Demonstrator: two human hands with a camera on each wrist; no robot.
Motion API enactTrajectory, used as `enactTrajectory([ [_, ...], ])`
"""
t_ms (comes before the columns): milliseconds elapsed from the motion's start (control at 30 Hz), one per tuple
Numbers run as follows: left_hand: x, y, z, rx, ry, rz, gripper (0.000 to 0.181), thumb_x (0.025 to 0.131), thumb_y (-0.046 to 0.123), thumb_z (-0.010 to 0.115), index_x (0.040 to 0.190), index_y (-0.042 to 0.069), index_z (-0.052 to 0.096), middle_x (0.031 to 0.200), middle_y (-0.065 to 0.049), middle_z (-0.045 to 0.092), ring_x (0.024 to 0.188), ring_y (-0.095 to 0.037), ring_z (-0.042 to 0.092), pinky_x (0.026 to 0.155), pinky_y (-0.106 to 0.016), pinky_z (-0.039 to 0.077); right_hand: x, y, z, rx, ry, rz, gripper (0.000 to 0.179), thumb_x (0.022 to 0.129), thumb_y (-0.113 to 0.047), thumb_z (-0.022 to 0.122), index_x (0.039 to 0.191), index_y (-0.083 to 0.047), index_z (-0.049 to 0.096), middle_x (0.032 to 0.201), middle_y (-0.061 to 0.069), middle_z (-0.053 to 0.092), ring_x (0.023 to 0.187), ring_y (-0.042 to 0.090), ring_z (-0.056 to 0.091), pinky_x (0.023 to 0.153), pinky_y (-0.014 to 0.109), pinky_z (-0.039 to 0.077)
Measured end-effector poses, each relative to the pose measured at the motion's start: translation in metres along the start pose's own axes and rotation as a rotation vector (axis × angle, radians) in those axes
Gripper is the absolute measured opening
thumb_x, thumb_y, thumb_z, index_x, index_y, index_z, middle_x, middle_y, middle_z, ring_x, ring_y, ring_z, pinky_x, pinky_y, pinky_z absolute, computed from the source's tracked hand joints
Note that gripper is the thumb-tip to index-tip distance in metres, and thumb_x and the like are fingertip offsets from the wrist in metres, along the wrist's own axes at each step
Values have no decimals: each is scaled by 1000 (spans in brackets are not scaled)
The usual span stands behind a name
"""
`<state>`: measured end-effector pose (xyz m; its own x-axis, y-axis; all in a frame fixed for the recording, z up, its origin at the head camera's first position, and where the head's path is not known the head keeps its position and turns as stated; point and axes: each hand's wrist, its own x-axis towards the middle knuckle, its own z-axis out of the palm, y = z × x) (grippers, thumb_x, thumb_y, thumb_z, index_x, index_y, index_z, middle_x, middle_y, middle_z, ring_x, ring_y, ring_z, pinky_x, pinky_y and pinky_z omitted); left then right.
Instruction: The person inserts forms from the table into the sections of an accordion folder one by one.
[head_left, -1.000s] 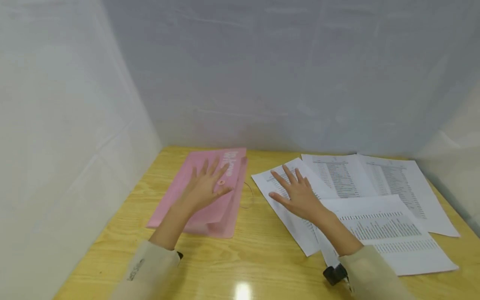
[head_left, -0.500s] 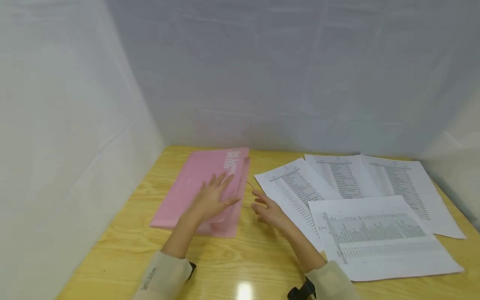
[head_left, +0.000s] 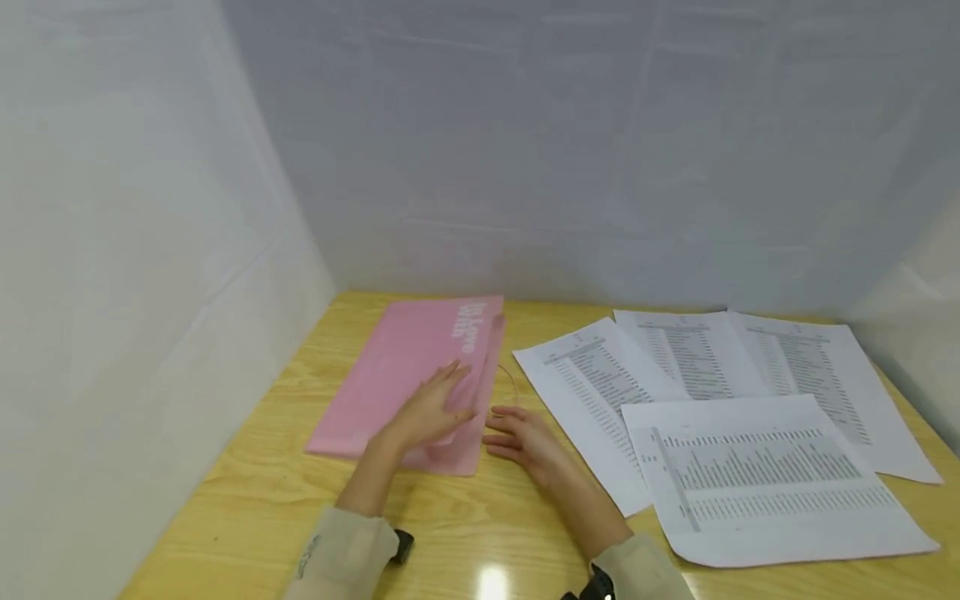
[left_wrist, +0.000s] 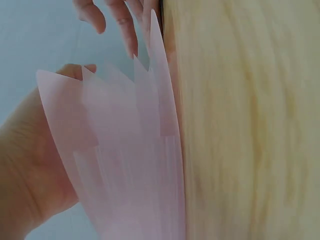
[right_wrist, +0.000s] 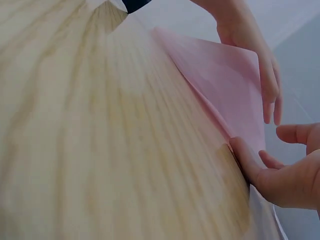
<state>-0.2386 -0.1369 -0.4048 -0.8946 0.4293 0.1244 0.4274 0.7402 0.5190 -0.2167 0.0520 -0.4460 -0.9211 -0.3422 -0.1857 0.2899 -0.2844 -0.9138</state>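
One pink folder [head_left: 401, 362], lettered "Love" and "With", on bench [head_left: 247, 492]; illegible printed sheets [head_left: 765, 467] to right. Left hand [head_left: 430, 412] atop, fingers extended; right hand [head_left: 526, 438] at edge, fingers parted; both empty.

Left hand [head_left: 426, 414] and right hand [head_left: 534, 446] bare. Left sleeve [head_left: 345, 552] and right sleeve [head_left: 647, 571] pale beige cloth, ending short of the wrist; small dark marking [head_left: 308, 556] on the left one, unreadable. Black block [head_left: 403, 547] at left cuff, black device [head_left: 600, 585] at right, partly out of view.
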Motion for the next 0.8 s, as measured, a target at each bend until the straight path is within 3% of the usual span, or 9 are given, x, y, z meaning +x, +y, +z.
enactTrajectory([
  [333,1,0,8,-98,28,-11,60,86,14,60,139,1,35,147,-20,19,133,-37,15,102,-50,16,5,10,9,-50,-54,-78,39,88,4,47,124,18,42,112,25,55,88,23,59,81,36,47],
  [633,9,3,13,-97,67,-41,59,82,9,64,136,0,41,146,-21,23,132,-36,18,103,-47,16,9,17,23,-116,120,-144,38,78,17,53,116,20,50,98,26,61,76,18,60,67,33,51],
  [800,8,6,9,-137,92,-62,54,85,10,61,135,0,43,146,-20,24,131,-34,21,103,-47,19,9,18,24,-138,162,-162,38,76,18,53,114,19,53,96,25,62,72,16,60,63,31,52],
])
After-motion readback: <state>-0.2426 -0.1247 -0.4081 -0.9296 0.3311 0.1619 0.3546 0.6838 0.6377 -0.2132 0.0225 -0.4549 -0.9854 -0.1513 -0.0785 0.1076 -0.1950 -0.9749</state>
